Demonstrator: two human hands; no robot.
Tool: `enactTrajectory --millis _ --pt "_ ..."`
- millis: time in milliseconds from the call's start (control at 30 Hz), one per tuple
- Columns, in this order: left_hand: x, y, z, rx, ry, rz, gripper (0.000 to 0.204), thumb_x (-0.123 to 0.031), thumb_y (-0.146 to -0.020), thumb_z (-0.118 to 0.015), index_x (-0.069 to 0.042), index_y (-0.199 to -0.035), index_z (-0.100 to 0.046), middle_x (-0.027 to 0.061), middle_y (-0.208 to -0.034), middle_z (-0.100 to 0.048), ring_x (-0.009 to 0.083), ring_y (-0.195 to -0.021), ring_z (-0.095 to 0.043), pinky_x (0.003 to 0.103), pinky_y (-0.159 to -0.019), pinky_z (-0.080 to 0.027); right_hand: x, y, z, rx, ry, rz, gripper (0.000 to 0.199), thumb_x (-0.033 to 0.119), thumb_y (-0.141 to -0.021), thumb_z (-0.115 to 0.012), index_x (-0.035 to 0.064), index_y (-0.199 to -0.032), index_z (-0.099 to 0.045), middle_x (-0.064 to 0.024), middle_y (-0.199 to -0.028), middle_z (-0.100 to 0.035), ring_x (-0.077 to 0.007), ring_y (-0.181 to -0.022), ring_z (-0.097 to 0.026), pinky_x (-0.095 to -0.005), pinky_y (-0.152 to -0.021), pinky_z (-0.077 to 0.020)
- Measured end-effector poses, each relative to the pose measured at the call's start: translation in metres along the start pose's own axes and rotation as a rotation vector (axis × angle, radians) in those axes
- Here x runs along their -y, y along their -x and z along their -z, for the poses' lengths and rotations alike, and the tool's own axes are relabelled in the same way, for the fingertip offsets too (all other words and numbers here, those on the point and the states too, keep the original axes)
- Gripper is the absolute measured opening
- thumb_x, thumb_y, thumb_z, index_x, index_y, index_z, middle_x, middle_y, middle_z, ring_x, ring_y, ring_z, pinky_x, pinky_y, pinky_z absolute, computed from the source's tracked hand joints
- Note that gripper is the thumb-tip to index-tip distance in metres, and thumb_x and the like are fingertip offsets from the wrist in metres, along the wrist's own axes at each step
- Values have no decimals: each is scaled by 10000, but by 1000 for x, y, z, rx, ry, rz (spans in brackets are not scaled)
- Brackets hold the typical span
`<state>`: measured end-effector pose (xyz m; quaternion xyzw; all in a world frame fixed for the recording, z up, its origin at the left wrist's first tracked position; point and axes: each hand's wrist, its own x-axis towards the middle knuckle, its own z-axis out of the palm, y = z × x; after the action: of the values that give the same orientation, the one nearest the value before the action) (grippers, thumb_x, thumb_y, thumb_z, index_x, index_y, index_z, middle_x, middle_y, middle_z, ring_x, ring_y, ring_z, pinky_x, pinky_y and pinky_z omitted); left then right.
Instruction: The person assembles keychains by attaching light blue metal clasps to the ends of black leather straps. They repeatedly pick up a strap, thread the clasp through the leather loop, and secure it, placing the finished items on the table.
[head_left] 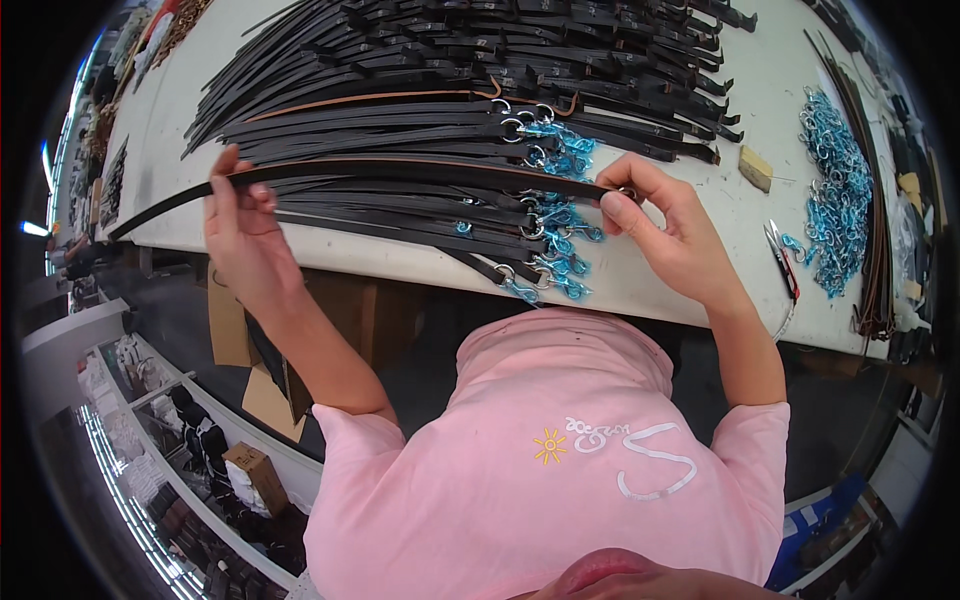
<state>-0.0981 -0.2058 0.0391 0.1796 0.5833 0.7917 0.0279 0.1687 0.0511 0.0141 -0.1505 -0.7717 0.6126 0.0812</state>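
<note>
A long black leather strap [420, 168] with a brown edge stretches across in front of me, raised over the table and bowed slightly. My right hand [672, 228] pinches its right end between thumb and fingers; a bit of metal shows there, partly hidden. Around the strap's left part closes my left hand [245, 230], and the free tip droops beyond it. Beneath lie several finished-looking black straps [400, 204] side by side, their right ends fitted with metal rings and snap hooks in blue plastic film [566, 262].
Behind them a large heap of black straps [450, 50] covers the far side of the white table [690, 290]. To the right lie a yellowish block [755, 168], red-handled snips [785, 262], a pile of blue-wrapped hooks [835, 190] and long brown strips [878, 240]. Shelving [160, 390] stands lower left.
</note>
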Motion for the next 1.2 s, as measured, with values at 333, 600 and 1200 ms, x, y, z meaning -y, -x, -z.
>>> enactTrajectory --millis 333,600,1200 --pt "101 -53 72 -344 -668 -42 607 -215 -937 -708 90 -1397 -454 195 -1388 -476 179 -980 -634 298 -829 -528 -7 -47 -28 -133 187 147 279 107 -892 -688 56 -1159 -628 -43 -1015 -591 -128 -774 -552 -273 -707 -482" --pt "60 5 -37 401 -928 -521 294 -140 -904 -688 -127 -1196 -712 77 -1249 -655 261 -1218 -541 367 -1046 -390 -20 -45 -30 -205 123 122 189 47 -877 -681 27 -1064 -662 -33 -902 -606 -111 -704 -540 -263 -679 -475" --pt "32 -42 -81 901 -717 -53 111 -75 -934 -646 25 -960 -688 105 -981 -710 179 -935 -656 278 -854 -476 -16 9 88 -685 431 207 102 57 -926 -648 20 -1000 -706 -74 -913 -726 -161 -814 -690 -295 -743 -526"
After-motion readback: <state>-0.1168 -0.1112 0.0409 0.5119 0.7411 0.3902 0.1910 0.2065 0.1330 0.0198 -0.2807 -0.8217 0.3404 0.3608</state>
